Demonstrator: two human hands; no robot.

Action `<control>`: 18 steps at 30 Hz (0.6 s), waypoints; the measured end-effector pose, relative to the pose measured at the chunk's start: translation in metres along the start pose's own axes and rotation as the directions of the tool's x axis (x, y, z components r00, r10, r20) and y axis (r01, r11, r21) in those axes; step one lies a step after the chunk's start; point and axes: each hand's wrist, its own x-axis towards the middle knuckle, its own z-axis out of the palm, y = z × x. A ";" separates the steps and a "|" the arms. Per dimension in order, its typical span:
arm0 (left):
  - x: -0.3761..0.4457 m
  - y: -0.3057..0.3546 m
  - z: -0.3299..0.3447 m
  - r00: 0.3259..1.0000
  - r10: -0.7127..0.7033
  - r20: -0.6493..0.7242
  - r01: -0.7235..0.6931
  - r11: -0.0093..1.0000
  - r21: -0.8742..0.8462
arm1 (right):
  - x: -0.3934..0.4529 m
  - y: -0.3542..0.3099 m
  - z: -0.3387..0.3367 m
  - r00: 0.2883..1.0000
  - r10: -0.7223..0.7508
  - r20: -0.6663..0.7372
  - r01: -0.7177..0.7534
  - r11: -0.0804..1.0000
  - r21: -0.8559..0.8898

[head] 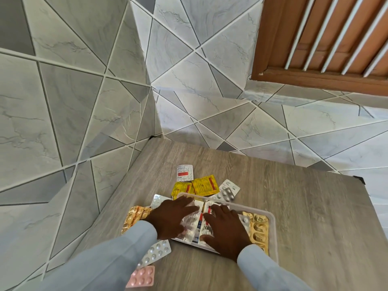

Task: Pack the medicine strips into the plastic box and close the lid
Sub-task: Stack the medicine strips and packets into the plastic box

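Observation:
A clear plastic box (272, 219) lies on the wooden table, holding silver strips (194, 224) and a gold blister strip (259, 229) at its right side. My left hand (171, 217) and my right hand (223, 229) both lie flat with spread fingers on the silver strips inside the box. Loose strips surround the box: yellow sachets (196, 185), a white and red strip (184, 172), silver blister strips (227, 191), a gold foil strip (135, 216), a silver strip (156, 253) and a pink strip (142, 277). No lid is in view.
The wooden table (304, 206) stands in a corner of tiled walls, with the left wall close to the strips. Its right edge and far right corner (360, 179) are in view. A brown louvred window frame (323, 38) hangs at the top right.

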 end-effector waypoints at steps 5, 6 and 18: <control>0.005 -0.017 -0.003 0.996 0.028 0.087 -0.027 1.000 -0.011 | -0.003 -0.010 0.000 0.997 0.053 -0.047 -0.050 0.997 0.052; 0.005 -0.021 0.001 0.997 0.027 0.068 -0.026 1.000 -0.014 | -0.004 -0.014 0.001 0.997 0.059 -0.043 -0.056 0.996 0.069; 0.001 -0.030 0.012 0.987 0.163 -0.018 -0.162 0.986 0.039 | 0.006 -0.050 -0.007 0.962 0.242 0.128 -0.256 0.961 0.108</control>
